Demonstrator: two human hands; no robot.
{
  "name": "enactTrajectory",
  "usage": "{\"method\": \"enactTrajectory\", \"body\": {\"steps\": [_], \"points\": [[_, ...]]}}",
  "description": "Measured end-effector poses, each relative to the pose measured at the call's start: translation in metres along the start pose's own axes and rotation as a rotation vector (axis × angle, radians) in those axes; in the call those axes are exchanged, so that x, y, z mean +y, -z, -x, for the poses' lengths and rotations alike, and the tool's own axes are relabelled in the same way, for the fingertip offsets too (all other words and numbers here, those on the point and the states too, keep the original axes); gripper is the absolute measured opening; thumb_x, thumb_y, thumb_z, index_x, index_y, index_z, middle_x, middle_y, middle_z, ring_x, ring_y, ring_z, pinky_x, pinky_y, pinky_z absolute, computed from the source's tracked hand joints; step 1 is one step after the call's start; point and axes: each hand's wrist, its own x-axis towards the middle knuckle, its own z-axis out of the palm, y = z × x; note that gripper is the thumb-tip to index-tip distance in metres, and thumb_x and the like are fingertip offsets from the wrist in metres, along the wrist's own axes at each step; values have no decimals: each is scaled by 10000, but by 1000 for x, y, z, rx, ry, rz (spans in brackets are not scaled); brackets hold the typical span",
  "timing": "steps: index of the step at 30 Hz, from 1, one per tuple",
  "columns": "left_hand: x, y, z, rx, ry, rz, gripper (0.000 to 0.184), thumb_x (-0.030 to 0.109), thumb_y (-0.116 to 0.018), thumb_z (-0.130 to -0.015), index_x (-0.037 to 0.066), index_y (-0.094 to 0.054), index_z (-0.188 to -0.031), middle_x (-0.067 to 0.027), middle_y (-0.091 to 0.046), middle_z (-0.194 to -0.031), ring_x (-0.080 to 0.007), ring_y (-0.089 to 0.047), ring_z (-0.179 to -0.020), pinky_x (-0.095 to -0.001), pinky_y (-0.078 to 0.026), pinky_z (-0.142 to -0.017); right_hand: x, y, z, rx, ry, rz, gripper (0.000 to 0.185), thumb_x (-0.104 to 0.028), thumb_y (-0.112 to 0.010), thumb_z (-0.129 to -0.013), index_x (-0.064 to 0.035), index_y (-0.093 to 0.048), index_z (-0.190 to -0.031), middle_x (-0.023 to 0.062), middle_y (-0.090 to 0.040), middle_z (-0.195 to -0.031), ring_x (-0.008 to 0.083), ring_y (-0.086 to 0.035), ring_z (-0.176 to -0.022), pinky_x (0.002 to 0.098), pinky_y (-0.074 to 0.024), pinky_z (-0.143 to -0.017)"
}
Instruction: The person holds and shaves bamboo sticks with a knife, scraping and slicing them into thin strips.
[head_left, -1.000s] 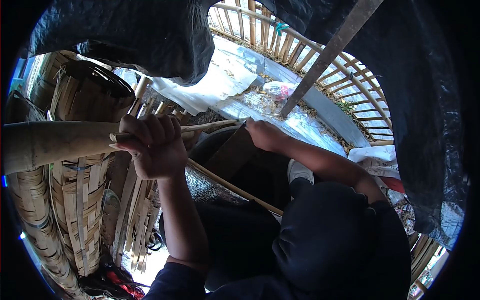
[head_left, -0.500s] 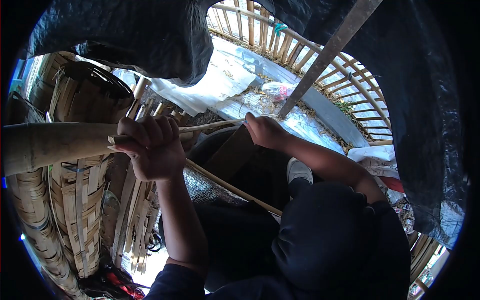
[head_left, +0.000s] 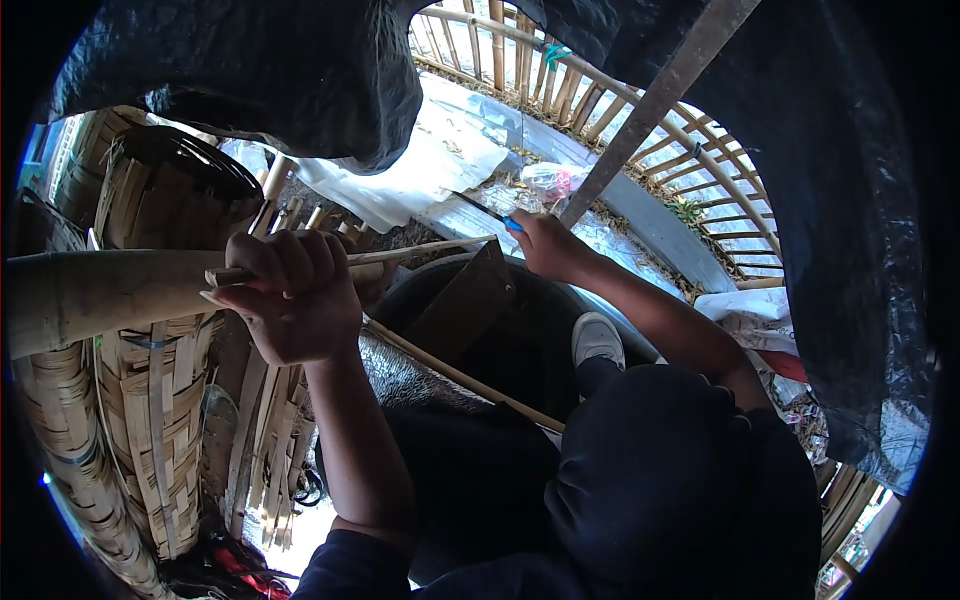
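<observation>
My left hand [head_left: 295, 295] is wrapped round a pale bamboo strip [head_left: 400, 252], whose squared end pokes out beside the thumb. The strip runs right and tapers to a tip near the top corner of a wooden board [head_left: 460, 315]. A knife [head_left: 514, 222] with a blue handle is gripped in my right hand [head_left: 545, 248], its thin dark blade pointing up and left, apart from the strip. Behind my left hand a thick bamboo pole [head_left: 110, 285] comes in from the left edge.
Tall woven bamboo baskets [head_left: 150, 430] stand at the left. Black plastic sheeting [head_left: 270, 70] hangs overhead and at the right. A slanted flat bar [head_left: 660, 110] crosses in front of a bamboo fence [head_left: 500, 45]. A dark round tub [head_left: 560, 320] lies below my hands, near a shoe [head_left: 598, 340].
My right hand has moved right and slightly down, off the strip's tip, and the knife blade now shows clearly. My left hand has shifted slightly left with the strip still held.
</observation>
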Motion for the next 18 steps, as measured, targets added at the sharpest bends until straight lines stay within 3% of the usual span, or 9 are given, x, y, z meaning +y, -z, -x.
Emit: {"method": "enactTrajectory", "body": {"steps": [2,4,5,6,8,9,11,14,18], "points": [[-1,-2,2,-21,7,4,457,515,-377,-968,118,-368,-741,31,-248,-546,-91,-178,-469,-275,-175,-443,-49,12,-1,-13,-71,-15,185,-124,-467,-943,2,-435,-1075,271,-587,-701,461,-602,-730,505,-447,-608],[-4,-3,1,108,-36,-44,466,525,-379,-966,117,-373,-742,31,-252,-544,-84,-179,-456,-270,-178,-423,-78,9,-1,162,28,-232,155,-134,-458,-961,18,-437,-985,253,-596,-753,427,-613,-720,456,-443,-608],[-6,-6,1,109,-36,-45,466,525,-379,-966,117,-373,-742,31,-252,-544,-84,-179,-456,-270,-178,-423,-80,-3,-1,254,173,-244,140,-121,-439,-967,12,-402,-944,262,-538,-608,445,-588,-621,497,-397,-506],[-8,-9,1,123,-43,-162,430,470,-387,-982,135,-358,-715,37,-242,-556,-81,-184,-470,-264,-182,-427,-84,-6,7,56,-4,-185,131,-84,-465,-927,30,-421,-975,250,-576,-653,437,-604,-644,488,-431,-537],[-27,-5,9,171,-37,-489,378,324,-399,-1007,151,-335,-677,40,-241,-576,-75,-196,-480,-250,-198,-411,-31,-51,18,-378,-65,120,187,-40,-495,-857,52,-455,-1015,254,-616,-738,423,-626,-713,479,-471,-613],[-36,-13,14,168,-47,-498,361,294,-399,-1004,145,-334,-682,39,-244,-581,-73,-205,-477,-247,-198,-407,-24,-53,28,-377,-63,126,187,-40,-495,-857,52,-455,-1015,254,-616,-738,423,-626,-713,479,-471,-613],[-44,-26,16,155,-61,-513,344,264,-398,-1002,140,-334,-687,37,-247,-585,-72,-213,-475,-244,-199,-403,-18,-55,41,-625,-98,161,189,-114,-481,-906,65,-487,-967,287,-603,-834,420,-620,-836,473,-470,-720],[-28,-34,14,96,-203,-413,361,348,-433,-999,90,-383,-750,26,-314,-591,-70,-265,-463,-240,-247,-385,-49,-8,24,-429,-188,42,220,-152,-474,-914,59,-531,-940,280,-611,-862,425,-611,-885,475,-465,-757],[-5,-39,5,60,-227,-381,335,338,-412,-1007,94,-399,-777,22,-304,-618,-74,-247,-474,-234,-263,-401,-52,63,10,-469,-330,191,302,-232,-413,-956,30,-563,-951,271,-614,-911,415,-606,-904,480,-452,-788]]}}
